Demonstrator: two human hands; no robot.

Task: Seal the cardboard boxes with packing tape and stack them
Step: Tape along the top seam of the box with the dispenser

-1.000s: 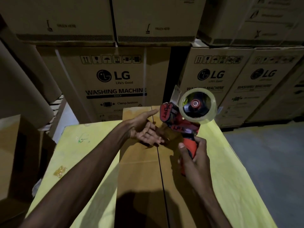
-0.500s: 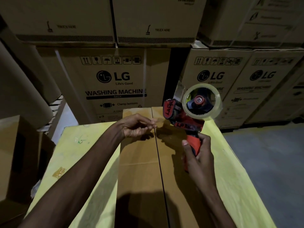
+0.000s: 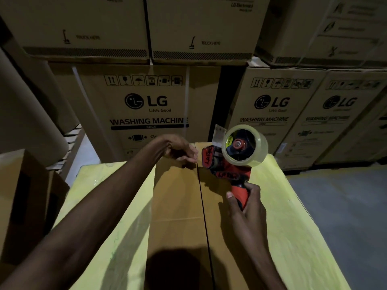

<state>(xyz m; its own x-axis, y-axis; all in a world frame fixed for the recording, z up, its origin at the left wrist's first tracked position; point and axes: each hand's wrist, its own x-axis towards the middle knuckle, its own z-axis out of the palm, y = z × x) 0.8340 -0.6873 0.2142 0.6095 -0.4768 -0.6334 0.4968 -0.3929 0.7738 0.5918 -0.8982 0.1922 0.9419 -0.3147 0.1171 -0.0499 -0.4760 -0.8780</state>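
Sealing looks barely begun: the cardboard box [image 3: 178,206] lies on the yellow table [image 3: 293,227], its centre seam bare and nothing stacked. The right hand [image 3: 247,208] grips the red tape dispenser [image 3: 230,164] at the box's 12 o'clock end. The left hand [image 3: 180,150] fingers curl beside its mouth; whether they pinch tape I cannot tell. Cartons [image 3: 146,101] behind read "LG Life's Good, WASHING MACHINE".

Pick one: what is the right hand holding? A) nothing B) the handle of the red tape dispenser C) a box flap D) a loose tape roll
B: the right hand is curled round the handle of the red tape dispenser, held over the cardboard box.
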